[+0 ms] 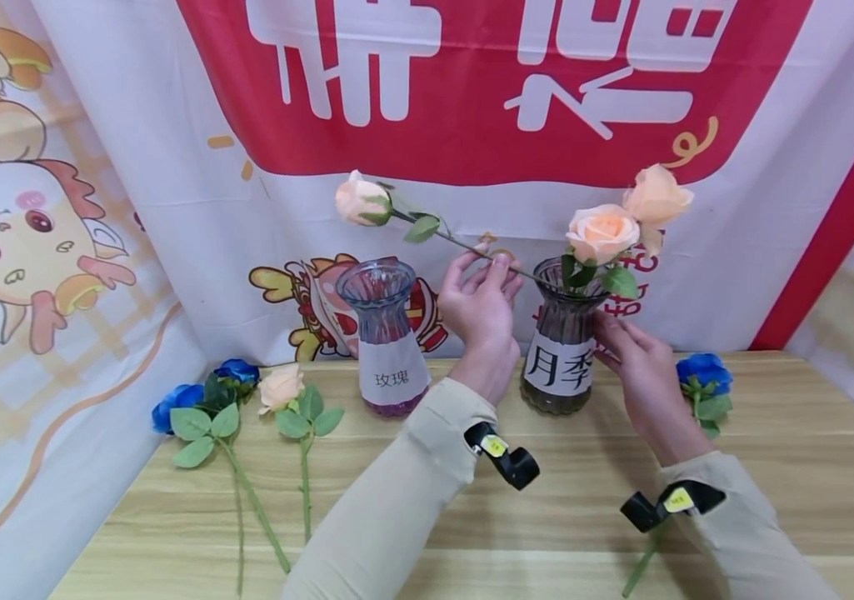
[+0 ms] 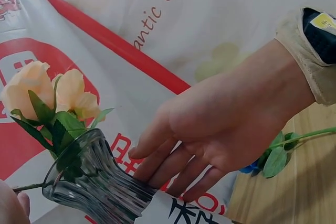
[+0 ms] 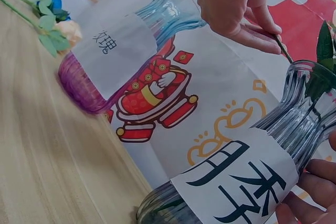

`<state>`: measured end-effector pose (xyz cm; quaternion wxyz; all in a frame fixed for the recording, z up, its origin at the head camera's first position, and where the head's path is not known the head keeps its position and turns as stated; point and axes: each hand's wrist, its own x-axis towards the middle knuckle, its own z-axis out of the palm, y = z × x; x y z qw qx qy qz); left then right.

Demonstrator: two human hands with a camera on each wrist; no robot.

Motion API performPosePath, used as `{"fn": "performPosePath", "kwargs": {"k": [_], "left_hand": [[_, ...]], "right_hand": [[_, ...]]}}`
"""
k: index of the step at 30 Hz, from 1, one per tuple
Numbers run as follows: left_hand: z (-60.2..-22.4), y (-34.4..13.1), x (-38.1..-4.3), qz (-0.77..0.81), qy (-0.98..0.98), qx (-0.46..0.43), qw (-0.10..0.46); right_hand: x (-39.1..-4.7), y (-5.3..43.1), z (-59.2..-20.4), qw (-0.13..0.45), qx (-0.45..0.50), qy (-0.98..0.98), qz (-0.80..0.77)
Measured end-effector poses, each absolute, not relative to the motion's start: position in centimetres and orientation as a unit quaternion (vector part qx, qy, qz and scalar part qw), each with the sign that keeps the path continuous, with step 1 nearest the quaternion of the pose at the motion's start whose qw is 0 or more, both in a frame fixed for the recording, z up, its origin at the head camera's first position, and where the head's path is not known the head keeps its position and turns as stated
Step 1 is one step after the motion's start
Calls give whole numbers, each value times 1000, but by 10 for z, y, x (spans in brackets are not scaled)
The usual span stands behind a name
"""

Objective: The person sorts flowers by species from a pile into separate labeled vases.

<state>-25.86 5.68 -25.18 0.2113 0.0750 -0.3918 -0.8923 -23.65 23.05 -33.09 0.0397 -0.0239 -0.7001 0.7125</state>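
Note:
My left hand [image 1: 481, 304] pinches the thin stem of a pale peach rose [image 1: 363, 200]. The bloom points left, and the stem's lower end lies at the mouth of the dark grey glass vase [image 1: 557, 354]. That vase wears a white label with large black characters and holds two peach roses [image 1: 602, 233]. On the vase's right side, my right hand [image 1: 647, 375] rests with its fingers extended against the glass. In the left wrist view, the right hand [image 2: 226, 121] shows its palm side. The right wrist view shows the left hand [image 3: 239, 11] above the vase mouth.
A blue-and-purple glass vase [image 1: 385, 308] with a white label stands left of the grey one. Farther left lie blue roses [image 1: 177, 407] and a peach rose [image 1: 280, 388]. Another blue rose [image 1: 704, 372] lies beyond the right hand. A printed cloth [image 1: 464, 200] hangs behind the wooden table [image 1: 531, 508].

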Motion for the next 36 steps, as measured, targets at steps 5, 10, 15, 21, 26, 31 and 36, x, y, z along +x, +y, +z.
{"fn": "performPosePath", "kwargs": {"k": [5, 10, 15, 21, 26, 31, 36], "left_hand": [[-251, 58, -261, -894, -392, 67, 204], [-255, 59, -263, -891, -403, 47, 202], [-257, 61, -265, -882, -425, 27, 203], [-259, 64, -270, -865, -462, 13, 198], [-264, 65, -274, -843, -497, 6, 206], [-267, 69, -274, -831, -512, -3, 215], [-269, 72, -275, -816, -532, 0, 227]], "right_hand": [[-236, 230, -330, 39, -29, -700, 713], [-237, 230, -330, 37, -35, -700, 712], [-238, 230, -331, 32, -34, -700, 712], [-237, 231, -330, 31, -34, -701, 712], [-236, 230, -329, 32, -36, -698, 714], [-236, 231, -330, 38, -31, -696, 717], [-236, 231, -330, 38, -29, -694, 718]]}}
